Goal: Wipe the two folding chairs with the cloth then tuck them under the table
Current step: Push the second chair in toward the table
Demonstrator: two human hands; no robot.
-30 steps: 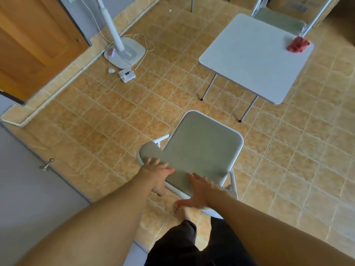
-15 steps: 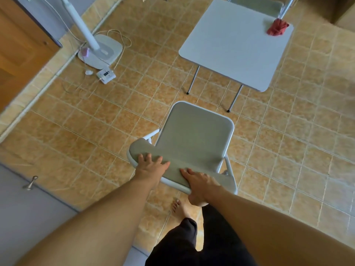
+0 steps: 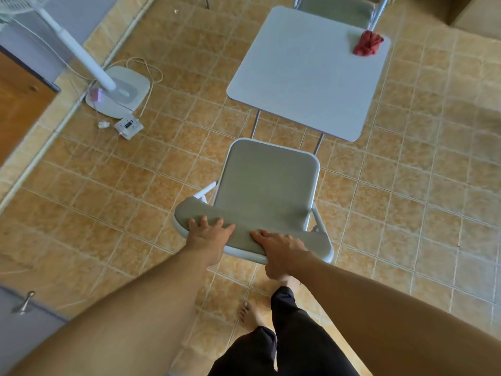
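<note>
Now counted: two hands, the left hand (image 3: 207, 237) and the right hand (image 3: 282, 251); two folding chairs, the near chair (image 3: 267, 185) and the far chair (image 3: 336, 6); one table (image 3: 303, 77); one cloth (image 3: 367, 44).
Left floor: a fan stand (image 3: 119, 90) and a power strip (image 3: 128, 128) lie by the wall, well apart from the near chair.
Left hand: grasps the near chair's backrest, fingers curled over its top.
Right hand: grasps the same backrest further right, thumb behind the rim.
Edges: the near chair's seat front is level with the table's near legs; bare tiles lie on both sides.
Cloth: crumpled on the table's far right corner.
Far chair: seat partly hidden by the table's far edge.
Change: the near chair is closer to the table than a second ago; both hands keep their hold.
</note>
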